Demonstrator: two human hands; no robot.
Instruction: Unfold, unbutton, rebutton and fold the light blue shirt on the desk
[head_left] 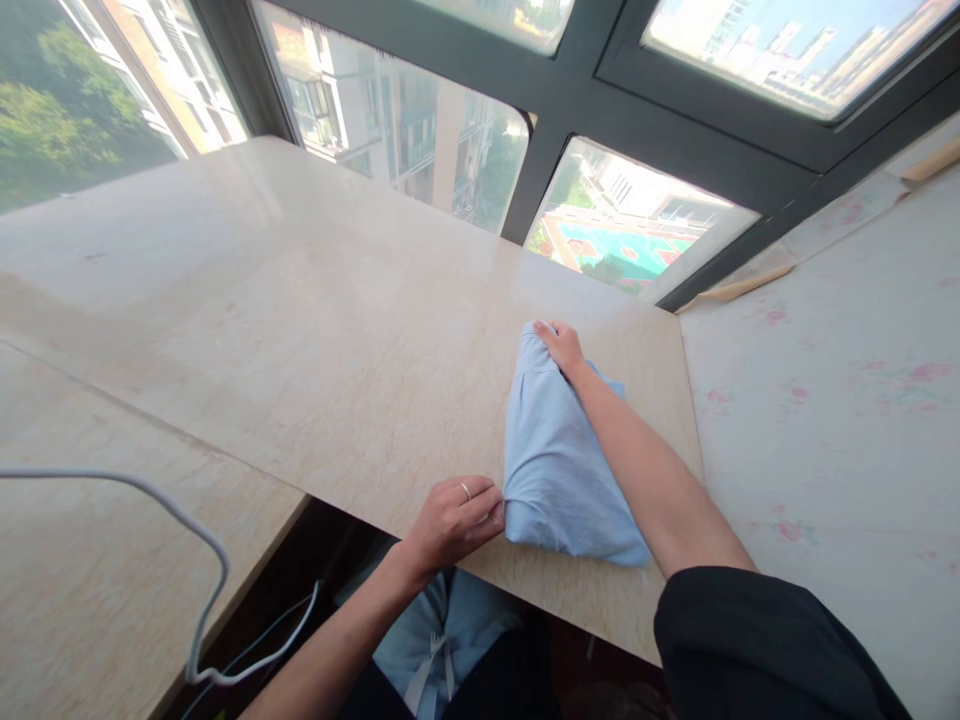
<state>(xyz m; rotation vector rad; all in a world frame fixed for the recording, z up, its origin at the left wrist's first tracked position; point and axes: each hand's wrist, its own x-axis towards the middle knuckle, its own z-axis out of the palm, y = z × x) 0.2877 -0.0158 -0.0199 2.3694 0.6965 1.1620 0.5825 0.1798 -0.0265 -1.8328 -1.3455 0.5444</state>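
Observation:
A folded light-blue garment [559, 470] lies on the stone-look sill top, right of the middle. At its near left corner my left hand [459, 515], with a ring on one finger, pinches the cloth edge. My right hand [561, 347] grips the far end of the garment, its thumb on top and fingers curled round the fabric. Between the two hands the left edge of the cloth runs fairly straight, with creases fanning out from the left hand's pinch. My right forearm passes over the garment's right side and hides part of it.
The pale sill top [300, 330] stretches left to the windows, with a seam across it. A white cable [214, 545] loops over its near left edge. Dark window frames [540, 110] stand behind. A floral-papered wall [825, 450] borders the right.

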